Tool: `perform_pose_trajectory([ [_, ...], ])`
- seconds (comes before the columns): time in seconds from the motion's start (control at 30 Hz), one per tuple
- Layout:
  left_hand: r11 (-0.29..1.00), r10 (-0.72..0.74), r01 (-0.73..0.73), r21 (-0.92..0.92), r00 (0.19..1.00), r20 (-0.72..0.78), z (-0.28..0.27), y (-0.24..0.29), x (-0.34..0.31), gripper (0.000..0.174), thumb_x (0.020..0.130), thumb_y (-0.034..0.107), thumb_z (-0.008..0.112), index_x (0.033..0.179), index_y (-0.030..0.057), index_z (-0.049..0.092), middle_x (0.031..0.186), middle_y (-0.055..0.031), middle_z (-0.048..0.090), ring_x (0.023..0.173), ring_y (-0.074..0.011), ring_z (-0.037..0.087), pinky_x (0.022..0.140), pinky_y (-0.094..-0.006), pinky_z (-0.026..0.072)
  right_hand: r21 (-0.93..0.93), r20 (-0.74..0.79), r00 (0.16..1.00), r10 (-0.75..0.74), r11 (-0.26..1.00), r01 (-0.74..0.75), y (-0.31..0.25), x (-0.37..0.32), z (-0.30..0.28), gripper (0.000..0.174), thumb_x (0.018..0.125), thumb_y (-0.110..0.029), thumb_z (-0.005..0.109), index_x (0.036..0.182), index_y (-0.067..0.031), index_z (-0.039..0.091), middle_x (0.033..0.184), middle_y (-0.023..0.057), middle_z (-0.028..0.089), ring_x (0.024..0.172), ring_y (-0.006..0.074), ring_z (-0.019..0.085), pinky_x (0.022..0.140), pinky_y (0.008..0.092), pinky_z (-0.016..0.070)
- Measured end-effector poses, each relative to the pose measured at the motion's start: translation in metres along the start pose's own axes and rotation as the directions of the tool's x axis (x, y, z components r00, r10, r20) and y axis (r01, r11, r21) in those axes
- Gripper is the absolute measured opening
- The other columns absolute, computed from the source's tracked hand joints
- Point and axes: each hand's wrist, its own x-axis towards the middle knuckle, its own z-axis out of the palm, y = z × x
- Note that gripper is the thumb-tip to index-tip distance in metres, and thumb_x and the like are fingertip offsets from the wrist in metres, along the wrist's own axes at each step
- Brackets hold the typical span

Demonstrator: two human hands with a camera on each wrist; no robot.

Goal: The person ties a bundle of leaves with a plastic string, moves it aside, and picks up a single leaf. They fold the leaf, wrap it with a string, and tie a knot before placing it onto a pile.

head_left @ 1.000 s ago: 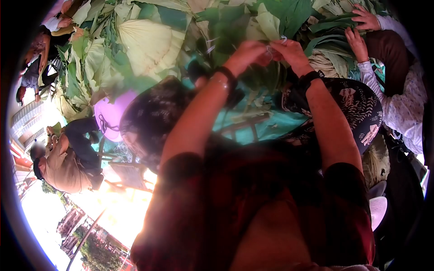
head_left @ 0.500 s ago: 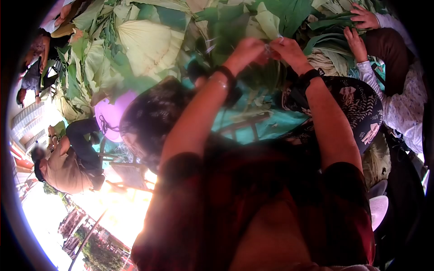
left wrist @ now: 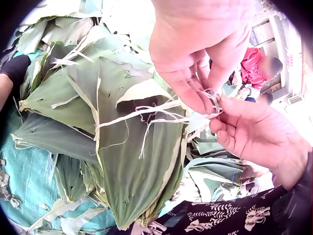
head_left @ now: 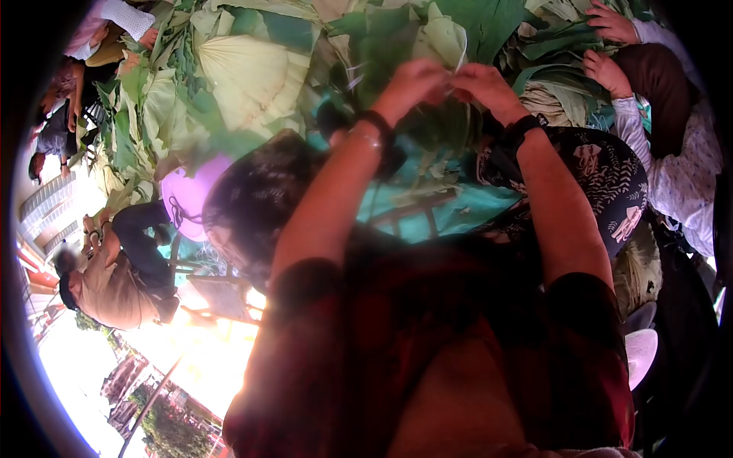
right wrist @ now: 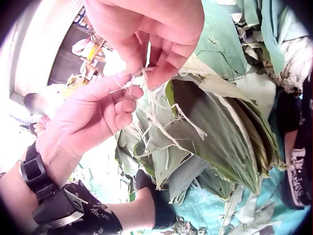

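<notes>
In the head view my left hand [head_left: 416, 85] and right hand [head_left: 487, 90] meet fingertip to fingertip over the leaves. Thin pale string [left wrist: 132, 116] is pinched between the fingers and thumb of each hand, its strands crossing where the fingertips come together. Below them, in the left wrist view, stands a bundle of folded green leaves [left wrist: 137, 166], with the string running across its side and loose ends hanging down. The right wrist view shows the same leaf bundle [right wrist: 215, 132], its layered edges facing right.
Large flat leaves [head_left: 256, 80] are heaped beyond the hands. Turquoise sheeting [left wrist: 29, 161] lies beneath the bundle. At the right, another person's hands [head_left: 608, 74] rest by a stack of leaves. A pink hat [head_left: 191, 200] is at the left, near a seated person [head_left: 118, 282].
My hands have shifted slightly upward, and a strand of string now stands out above the right one. Another person's sleeve and hand have come in at the upper left.
</notes>
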Motion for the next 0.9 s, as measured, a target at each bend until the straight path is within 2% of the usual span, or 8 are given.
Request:
perform_pose_trajectory([
  [0.27,1.0,0.016,-0.013,0.026,0.996,-0.09,0.006,-0.011,0.008,0.031,0.091,0.024,0.066,0.111,0.0007,0.064,0.091,-0.0072,0.067,0.075,-0.0133,0.065,0.065,-0.0261,0.0547,-0.023,-0.021,1.0,0.012,1.0,-0.013,0.002,0.002,0.0,0.02,0.086,-0.019,0.066,0.094,-0.0014,0.069,0.079,0.0038,0.067,0.07,0.0119,0.064,0.067,0.0269,0.0519],
  [0.37,0.993,0.038,-0.032,0.115,0.998,-0.044,0.003,-0.015,0.012,0.027,0.089,0.022,0.068,0.106,0.0006,0.066,0.088,-0.0063,0.068,0.071,-0.0117,0.063,0.059,-0.0246,0.0514,-0.291,-0.091,0.994,-0.064,0.956,0.035,0.002,0.006,0.003,0.023,0.085,-0.022,0.059,0.087,-0.0014,0.071,0.079,0.0158,0.069,0.069,0.0229,0.068,0.065,0.0344,0.0531],
  [0.47,0.988,0.057,-0.049,0.149,0.997,-0.053,0.007,-0.012,0.009,0.025,0.088,0.021,0.068,0.103,0.0009,0.068,0.086,-0.0057,0.068,0.068,-0.0107,0.061,0.056,-0.0235,0.0484,-0.673,-0.094,0.916,-0.389,0.703,0.229,0.006,0.008,0.008,0.024,0.085,-0.02,0.053,0.084,-0.0029,0.069,0.081,0.0202,0.067,0.076,0.0332,0.067,0.071,0.0426,0.0525],
  [0.57,0.989,0.041,-0.025,0.146,0.993,-0.11,0.01,-0.01,0.007,0.025,0.088,0.02,0.069,0.105,0.0012,0.068,0.086,-0.0053,0.069,0.067,-0.0108,0.061,0.056,-0.0234,0.0486,-0.674,-0.134,0.941,-0.311,0.725,0.143,0.002,0.009,0.008,0.02,0.083,-0.011,0.056,0.094,-0.0022,0.069,0.087,0.0168,0.07,0.075,0.0287,0.069,0.073,0.0371,0.0539],
  [0.67,0.99,0.039,-0.02,0.138,0.99,-0.136,0.011,-0.014,0.012,0.024,0.088,0.018,0.069,0.105,0.0011,0.068,0.084,-0.0047,0.068,0.067,-0.0101,0.06,0.055,-0.0234,0.0475,-0.83,-0.086,0.929,-0.359,0.541,0.133,-0.013,0.003,0.009,0.021,0.083,-0.015,0.056,0.095,-0.0056,0.071,0.088,0.0165,0.07,0.084,0.0317,0.068,0.077,0.0392,0.0531],
  [0.77,0.99,0.029,-0.008,0.143,0.988,-0.15,0.011,-0.013,0.012,0.022,0.088,0.016,0.069,0.105,0.0017,0.069,0.081,-0.0039,0.067,0.065,-0.0094,0.059,0.055,-0.0228,0.0459,-0.839,-0.119,0.956,-0.268,0.542,0.048,-0.032,-0.003,0.009,0.021,0.083,-0.017,0.058,0.095,-0.0081,0.071,0.091,0.0166,0.069,0.092,0.0353,0.065,0.08,0.0418,0.0518],
  [0.87,0.983,0.116,-0.109,0.148,0.993,-0.037,0.007,-0.013,0.009,0.02,0.088,0.015,0.068,0.104,0.0021,0.069,0.083,-0.0035,0.066,0.07,-0.0098,0.059,0.061,-0.0233,0.0472,-0.887,-0.133,0.941,-0.311,0.461,0.027,-0.022,0.005,-0.001,0.019,0.082,-0.017,0.06,0.092,-0.0057,0.071,0.084,0.0151,0.07,0.084,0.0283,0.068,0.076,0.0364,0.0526],
  [0.9,0.97,0.142,-0.136,0.2,0.99,-0.019,0.006,-0.014,0.01,0.021,0.088,0.015,0.068,0.104,0.0022,0.069,0.085,-0.0035,0.066,0.073,-0.01,0.059,0.064,-0.0237,0.0477,-0.881,-0.093,0.932,-0.349,0.466,0.087,-0.018,0.009,-0.008,0.017,0.082,-0.017,0.059,0.088,-0.0051,0.07,0.082,0.0154,0.069,0.081,0.0282,0.068,0.072,0.0372,0.0531],
])
